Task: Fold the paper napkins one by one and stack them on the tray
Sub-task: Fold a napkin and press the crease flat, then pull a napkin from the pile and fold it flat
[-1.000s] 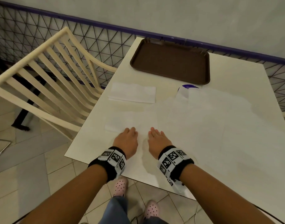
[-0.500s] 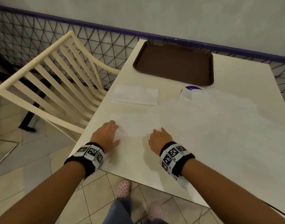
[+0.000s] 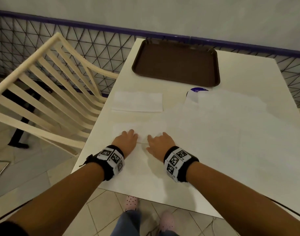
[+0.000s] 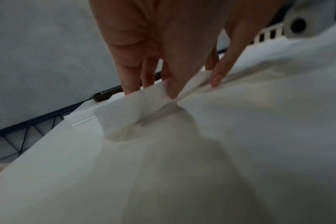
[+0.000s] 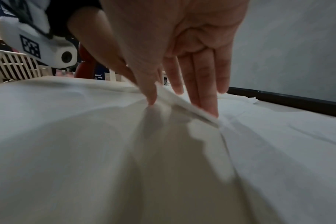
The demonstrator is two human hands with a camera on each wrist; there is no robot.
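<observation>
A white paper napkin [image 3: 142,132] lies flat near the front-left of the white table [image 3: 231,150]. My left hand [image 3: 128,136] and right hand [image 3: 156,139] sit side by side on its near edge. In the left wrist view my left hand [image 4: 182,89] pinches the raised edge of the napkin [image 4: 125,110] between thumb and fingers. In the right wrist view my right hand [image 5: 180,103] pinches a lifted fold of the napkin [image 5: 182,101]. A folded napkin [image 3: 137,101] lies farther back. The brown tray [image 3: 176,63] stands bare at the table's far end.
A cream slatted chair [image 3: 49,86] stands against the table's left side. A black mesh fence [image 3: 94,40] with a purple rail runs behind. A purple-topped round object [image 3: 197,90] sits just in front of the tray, partly hidden. The table's near edge is close below my wrists.
My left hand went out to the napkin's left side, then came back toward the middle. Both hands now pinch and lift the near edge.
</observation>
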